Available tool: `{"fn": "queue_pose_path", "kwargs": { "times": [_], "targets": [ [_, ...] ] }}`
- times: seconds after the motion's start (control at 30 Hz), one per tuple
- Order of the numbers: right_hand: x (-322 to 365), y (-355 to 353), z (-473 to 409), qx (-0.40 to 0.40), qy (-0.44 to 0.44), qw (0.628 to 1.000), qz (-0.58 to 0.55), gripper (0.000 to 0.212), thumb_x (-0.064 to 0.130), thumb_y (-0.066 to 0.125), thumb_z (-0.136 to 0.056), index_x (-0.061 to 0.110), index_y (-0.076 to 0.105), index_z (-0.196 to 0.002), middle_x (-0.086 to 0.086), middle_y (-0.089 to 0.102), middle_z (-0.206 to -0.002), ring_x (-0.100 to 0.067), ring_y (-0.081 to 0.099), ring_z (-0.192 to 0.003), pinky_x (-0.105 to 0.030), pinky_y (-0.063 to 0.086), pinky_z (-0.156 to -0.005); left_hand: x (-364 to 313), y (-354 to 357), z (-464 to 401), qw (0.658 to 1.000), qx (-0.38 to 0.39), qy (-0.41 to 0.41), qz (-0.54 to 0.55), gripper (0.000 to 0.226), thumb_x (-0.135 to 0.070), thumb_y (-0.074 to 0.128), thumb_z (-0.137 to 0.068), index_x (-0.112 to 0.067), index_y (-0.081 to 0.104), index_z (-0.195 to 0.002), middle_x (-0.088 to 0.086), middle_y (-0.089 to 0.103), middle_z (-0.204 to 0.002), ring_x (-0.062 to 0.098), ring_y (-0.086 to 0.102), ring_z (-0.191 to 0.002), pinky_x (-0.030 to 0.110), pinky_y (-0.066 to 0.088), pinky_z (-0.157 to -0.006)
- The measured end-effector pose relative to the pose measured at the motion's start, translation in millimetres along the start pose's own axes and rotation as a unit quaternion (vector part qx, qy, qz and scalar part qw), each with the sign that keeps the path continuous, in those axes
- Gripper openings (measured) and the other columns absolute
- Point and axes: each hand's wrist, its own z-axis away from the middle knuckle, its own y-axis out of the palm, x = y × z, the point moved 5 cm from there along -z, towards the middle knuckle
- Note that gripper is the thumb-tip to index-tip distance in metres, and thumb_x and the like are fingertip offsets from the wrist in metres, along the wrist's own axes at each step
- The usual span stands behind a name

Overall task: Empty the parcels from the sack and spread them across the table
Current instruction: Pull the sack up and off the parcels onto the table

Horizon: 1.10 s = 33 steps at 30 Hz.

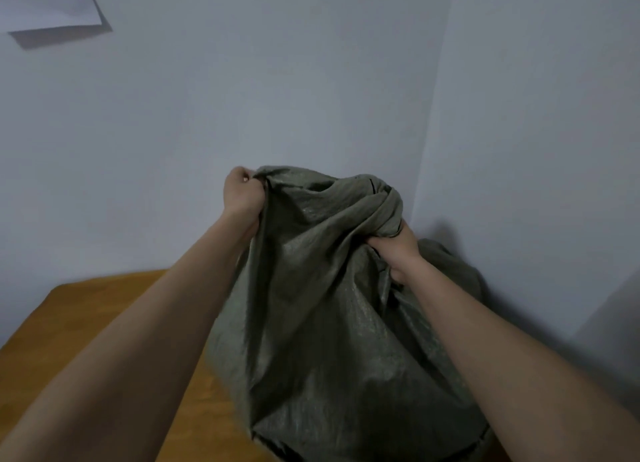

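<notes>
A large grey-green woven sack (332, 316) stands bulging on the wooden table (90, 323), its upper part bunched and raised. My left hand (242, 193) grips the sack's top left corner in a fist. My right hand (398, 250) grips a twisted bunch of cloth at the top right. No parcels show; whatever the sack holds is hidden inside it.
The table sits in a corner of pale walls, which stand close behind and to the right of the sack. A white sheet of paper (48, 4) hangs on the wall at the upper left. Bare tabletop shows left of the sack.
</notes>
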Motion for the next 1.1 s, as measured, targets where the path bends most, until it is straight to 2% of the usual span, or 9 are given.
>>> {"fn": "queue_pose_path", "kwargs": {
  "times": [0.1, 0.23, 0.43, 0.63, 0.73, 0.83, 0.93, 1.03, 1.1],
  "targets": [
    [10.7, -0.8, -5.8, -0.011, -0.013, 1.000, -0.007, 0.073, 0.034, 0.088, -0.050, 0.030, 0.060, -0.118, 0.006, 0.070, -0.105, -0.017, 0.066, -0.097, -0.040, 0.055, -0.091, -34.0, 7.8, -5.0, 0.997, 0.015, 0.035, 0.067, 0.031, 0.010, 0.045, -0.079, -0.017, 0.044, -0.064, 0.006, 0.050, -0.066, 0.019, 0.049, -0.068, 0.031, 0.041, -0.059],
    [9.6, -2.8, -3.0, -0.024, 0.005, 0.999, -0.025, 0.070, 0.034, 0.087, -0.047, 0.028, 0.064, -0.113, 0.005, 0.071, -0.102, -0.017, 0.067, -0.094, -0.042, 0.056, -0.090, -21.9, 12.5, 2.5, 0.999, 0.009, -0.001, 0.032, 0.027, 0.004, 0.049, -0.084, -0.016, 0.044, -0.067, 0.004, 0.050, -0.065, 0.018, 0.049, -0.070, 0.027, 0.040, -0.056],
    [19.5, -4.7, -4.5, -0.036, -0.011, 0.999, 0.001, 0.068, 0.040, 0.085, -0.049, 0.029, 0.065, -0.112, 0.006, 0.071, -0.102, -0.017, 0.067, -0.094, -0.041, 0.056, -0.088, -59.1, 22.5, 11.6, 0.991, 0.071, 0.031, 0.105, 0.028, -0.002, 0.052, -0.092, -0.017, 0.043, -0.070, 0.004, 0.049, -0.061, 0.013, 0.044, -0.050, 0.022, 0.037, -0.044],
    [9.0, -12.3, 5.7, -0.076, 0.024, 0.996, -0.030, 0.055, 0.032, 0.085, -0.056, 0.038, 0.058, -0.104, 0.003, 0.068, -0.104, -0.022, 0.065, -0.096, -0.043, 0.054, -0.091, -7.9, 12.4, 19.5, 0.995, 0.078, -0.063, -0.022, 0.020, -0.013, 0.059, -0.091, -0.013, 0.051, -0.073, 0.008, 0.056, -0.071, 0.020, 0.053, -0.064, 0.027, 0.048, -0.057],
    [22.6, -17.3, 7.1, -0.112, 0.000, 0.994, -0.003, 0.042, 0.028, 0.079, -0.070, 0.033, 0.054, -0.102, 0.004, 0.065, -0.104, -0.021, 0.062, -0.095, -0.041, 0.052, -0.094, 7.2, 10.0, 30.7, 0.980, 0.136, -0.116, -0.089, 0.011, -0.018, 0.062, -0.091, -0.007, 0.060, -0.091, 0.011, 0.062, -0.083, 0.019, 0.058, -0.068, 0.027, 0.051, -0.060],
    [44.1, -16.2, 7.6, -0.131, -0.030, 0.991, 0.022, 0.040, 0.028, 0.074, -0.076, 0.027, 0.053, -0.109, 0.004, 0.063, -0.105, -0.018, 0.059, -0.093, -0.036, 0.050, -0.094, 13.9, 12.6, 44.6, 0.963, 0.210, -0.133, -0.106, 0.033, -0.035, 0.057, -0.093, -0.013, 0.056, -0.117, 0.007, 0.063, -0.104, 0.018, 0.062, -0.084, 0.026, 0.050, -0.065],
    [61.9, -9.2, 11.9, -0.132, -0.054, 0.988, 0.059, 0.045, 0.031, 0.073, -0.078, 0.022, 0.053, -0.117, 0.000, 0.063, -0.109, -0.018, 0.057, -0.092, -0.027, 0.045, -0.088, 15.9, 21.5, 55.4, 0.953, 0.275, -0.091, -0.091, 0.068, -0.056, 0.054, -0.089, -0.029, 0.028, -0.146, -0.004, 0.048, -0.127, 0.016, 0.053, -0.107, 0.029, 0.042, -0.089],
    [69.9, -1.9, 17.5, -0.103, -0.052, 0.992, 0.049, 0.048, 0.027, 0.071, -0.080, 0.022, 0.051, -0.123, -0.001, 0.062, -0.114, -0.020, 0.058, -0.101, -0.030, 0.046, -0.094, 14.7, 32.5, 63.8, 0.943, 0.325, -0.065, -0.043, 0.089, -0.062, 0.055, -0.085, -0.035, 0.004, -0.153, -0.008, 0.037, -0.143, 0.010, 0.043, -0.119, 0.028, 0.036, -0.098],
    [72.0, 3.9, 19.0, -0.057, -0.055, 0.995, 0.057, 0.051, 0.027, 0.073, -0.078, 0.024, 0.052, -0.125, 0.000, 0.064, -0.113, -0.021, 0.060, -0.103, -0.035, 0.048, -0.096, 14.1, 42.0, 67.0, 0.931, 0.362, -0.049, 0.002, 0.114, -0.065, 0.070, -0.068, -0.034, 0.000, -0.152, -0.005, 0.039, -0.146, 0.010, 0.045, -0.124, 0.030, 0.038, -0.103]
  ]
}}
